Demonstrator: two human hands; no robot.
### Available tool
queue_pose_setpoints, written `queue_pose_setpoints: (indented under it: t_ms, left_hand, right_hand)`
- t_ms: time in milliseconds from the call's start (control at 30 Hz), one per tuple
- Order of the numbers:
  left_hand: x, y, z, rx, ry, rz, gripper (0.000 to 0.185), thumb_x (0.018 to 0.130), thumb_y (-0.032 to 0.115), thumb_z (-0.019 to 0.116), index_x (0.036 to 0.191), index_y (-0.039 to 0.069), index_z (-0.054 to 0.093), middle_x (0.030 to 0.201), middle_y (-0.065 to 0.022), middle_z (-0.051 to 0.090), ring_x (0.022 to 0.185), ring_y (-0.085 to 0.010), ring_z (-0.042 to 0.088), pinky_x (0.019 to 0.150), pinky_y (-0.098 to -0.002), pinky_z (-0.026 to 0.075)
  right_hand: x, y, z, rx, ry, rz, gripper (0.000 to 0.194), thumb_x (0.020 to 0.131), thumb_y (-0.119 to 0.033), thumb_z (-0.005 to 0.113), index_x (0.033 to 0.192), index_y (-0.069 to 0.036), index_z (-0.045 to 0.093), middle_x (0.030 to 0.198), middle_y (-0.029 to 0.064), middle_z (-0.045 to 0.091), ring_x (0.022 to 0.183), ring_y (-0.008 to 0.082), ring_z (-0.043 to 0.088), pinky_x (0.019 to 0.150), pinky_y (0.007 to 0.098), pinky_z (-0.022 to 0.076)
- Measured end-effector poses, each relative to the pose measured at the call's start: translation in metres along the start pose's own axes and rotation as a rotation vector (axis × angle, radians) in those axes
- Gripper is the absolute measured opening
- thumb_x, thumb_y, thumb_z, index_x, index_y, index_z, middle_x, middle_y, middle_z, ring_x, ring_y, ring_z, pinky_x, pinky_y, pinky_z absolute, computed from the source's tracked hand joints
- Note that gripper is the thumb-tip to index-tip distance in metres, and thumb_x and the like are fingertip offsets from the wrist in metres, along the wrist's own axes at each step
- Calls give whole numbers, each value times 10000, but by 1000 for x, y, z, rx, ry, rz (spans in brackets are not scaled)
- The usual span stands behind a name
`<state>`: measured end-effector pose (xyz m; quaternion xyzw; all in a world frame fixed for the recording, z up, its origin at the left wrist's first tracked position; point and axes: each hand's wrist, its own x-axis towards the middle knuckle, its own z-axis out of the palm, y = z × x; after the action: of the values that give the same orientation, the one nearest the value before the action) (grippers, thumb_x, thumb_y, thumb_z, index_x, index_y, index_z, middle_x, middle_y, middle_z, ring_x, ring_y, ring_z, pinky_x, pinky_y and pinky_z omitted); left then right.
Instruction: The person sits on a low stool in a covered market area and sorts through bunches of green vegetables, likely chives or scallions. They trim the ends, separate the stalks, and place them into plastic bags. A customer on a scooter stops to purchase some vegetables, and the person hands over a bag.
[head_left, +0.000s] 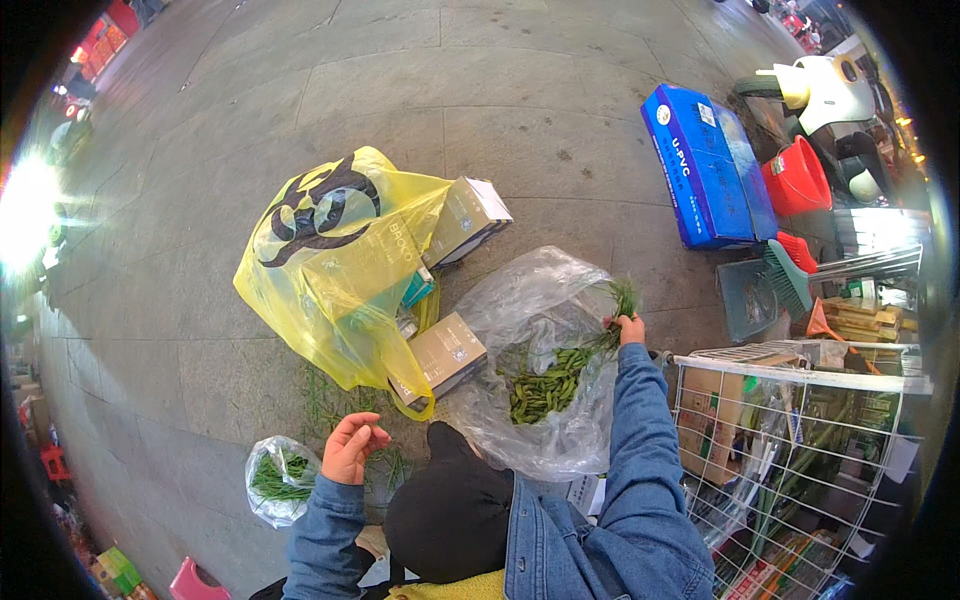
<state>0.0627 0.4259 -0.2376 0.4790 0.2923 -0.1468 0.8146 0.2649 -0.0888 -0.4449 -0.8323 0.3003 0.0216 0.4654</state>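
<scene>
My right hand (631, 330) grips a small bunch of thin green stalks (622, 300) at the right rim of a large clear plastic bag (540, 277). Green bean pods (547, 390) lie heaped inside that bag. My left hand (352, 448) hovers with fingers loosely curled and apart, and no object shows in it. Near it, cut thin green stalks (281, 476) fill a small clear bag (274, 514). Loose green strands (322, 397) are strewn on the paving beyond my left hand.
A yellow plastic bag (330, 285) holding cartons (465, 217) lies ahead. To the right are a blue carton (712, 172), a red bucket (799, 176), a broom (787, 277), a dustpan (746, 300) and a loaded white wire cage (795, 386). A pink stool (196, 583) is at lower left.
</scene>
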Motion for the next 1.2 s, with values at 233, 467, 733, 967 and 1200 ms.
queue_pose_setpoints:
  t_ms: [233, 467, 733, 967, 1200]
  left_hand:
    - [-3, -3, -4, -6, 30, -8, 233, 900, 152, 501, 1088, 16, 527, 863, -84, 615, 825, -194, 601, 786, -335, 483]
    - [-9, -13, -22, -5, 34, 70, 208, 892, 133, 508, 1060, 14, 537, 828, -91, 617, 794, -202, 606, 750, -338, 497]
    - [-39, 3, -9, -77, 46, 91, 185, 890, 120, 525, 1020, -8, 554, 784, -115, 634, 743, -234, 635, 686, -360, 534]
    - [-85, 23, 0, 31, -28, 311, 196, 874, 111, 553, 1043, 11, 549, 817, -104, 635, 750, -207, 631, 686, -335, 526]
    - [-125, 53, 29, 256, -44, 748, 349, 853, 52, 582, 1190, 33, 493, 1047, -80, 604, 979, -143, 554, 850, -279, 442]
  right_hand:
    - [-24, -13, -12, 913, -325, 349, 149, 750, -161, 465, 707, -20, 486, 536, 63, 426, 400, 183, 368, 411, 333, 306]
    - [-66, -41, -41, 1250, -426, 427, 209, 757, -247, 454, 860, -82, 532, 528, 5, 372, 395, 142, 296, 392, 305, 235]
    - [-144, -175, -75, 1376, -875, 86, 193, 740, -216, 462, 848, -63, 505, 518, -11, 350, 397, 117, 269, 398, 280, 249]
    - [-255, -333, -64, 1253, -1383, -6, 171, 764, -202, 465, 852, -55, 476, 540, -25, 344, 420, 84, 285, 417, 255, 260]
    - [-418, -437, 3, 828, -1695, 130, 143, 793, -161, 426, 875, -59, 484, 556, -23, 353, 430, 86, 314, 440, 247, 292]
